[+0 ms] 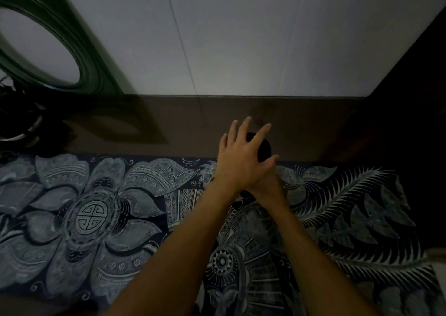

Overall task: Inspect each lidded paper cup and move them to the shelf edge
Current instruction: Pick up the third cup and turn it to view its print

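Covering a dark lid (264,148), the left hand (241,161) shows no readable writing.

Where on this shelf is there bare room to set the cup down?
Bare brown shelf runs between the patterned cloth and the white wall, left of the hands. Crowded: the dark cup under the left hand, and the dark clutter far left.

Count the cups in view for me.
1. A dark-lidded cup sits mid-frame under the left hand, where the patterned cloth meets the brown ledge. The dim light could hide others.
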`<state>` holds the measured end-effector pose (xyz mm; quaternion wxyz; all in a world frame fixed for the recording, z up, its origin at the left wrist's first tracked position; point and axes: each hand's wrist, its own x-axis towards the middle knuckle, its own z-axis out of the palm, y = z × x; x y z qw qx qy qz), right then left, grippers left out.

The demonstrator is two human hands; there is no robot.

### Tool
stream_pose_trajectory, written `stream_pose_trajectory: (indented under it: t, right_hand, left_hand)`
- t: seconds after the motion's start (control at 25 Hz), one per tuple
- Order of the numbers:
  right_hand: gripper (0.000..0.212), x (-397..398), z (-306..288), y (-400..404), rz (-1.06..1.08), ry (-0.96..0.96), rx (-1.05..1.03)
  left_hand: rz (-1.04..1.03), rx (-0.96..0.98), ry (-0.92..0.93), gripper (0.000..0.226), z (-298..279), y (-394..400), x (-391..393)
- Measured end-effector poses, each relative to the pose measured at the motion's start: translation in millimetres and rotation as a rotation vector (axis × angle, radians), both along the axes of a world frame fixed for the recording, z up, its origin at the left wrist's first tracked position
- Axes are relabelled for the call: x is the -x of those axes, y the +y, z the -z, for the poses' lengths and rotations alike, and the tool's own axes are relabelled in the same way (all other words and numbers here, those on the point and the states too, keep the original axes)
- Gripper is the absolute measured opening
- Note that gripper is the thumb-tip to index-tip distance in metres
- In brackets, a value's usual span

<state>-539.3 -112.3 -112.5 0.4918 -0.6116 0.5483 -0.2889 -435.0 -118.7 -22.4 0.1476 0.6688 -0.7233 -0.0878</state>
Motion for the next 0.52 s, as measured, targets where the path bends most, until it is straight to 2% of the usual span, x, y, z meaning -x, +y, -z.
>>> stream_pose_trajectory:
  t: [0.12,0.24,0.28,0.32,0.36,0.44,0.52]
  right_hand:
    - [0.060,-14,12,-15,0.006,0.246,0.147]
    - [0.044,-10,10,-19,-0.064,0.384,0.174]
    - [0.043,-3,3,-16,-0.123,0.360,0.166]
    - [0.048,5,-8,-12,-0.158,0.257,0.137]
    - [0.059,15,-22,-3,-0.152,0.120,0.079]
    - [0.075,37,-54,20,-0.134,-0.031,0.051]
    - [0.081,55,-81,45,-0.129,-0.030,0.117]
  left_hand:
    - [-0.023,-0.041,-0.003,0.072,12,0,1]
    - [-0.089,-0.019,0.076,0.065,11,6,1]
    - [-0.124,-0.024,0.124,0.063,8,11,0]
    - [-0.161,-0.031,0.191,0.062,3,16,-1]
    - [-0.197,-0.044,0.269,0.060,-5,23,-2]
    - [-0.256,-0.090,0.445,0.058,-25,41,-1]
    - [-0.289,-0.121,0.634,0.059,-50,65,0]
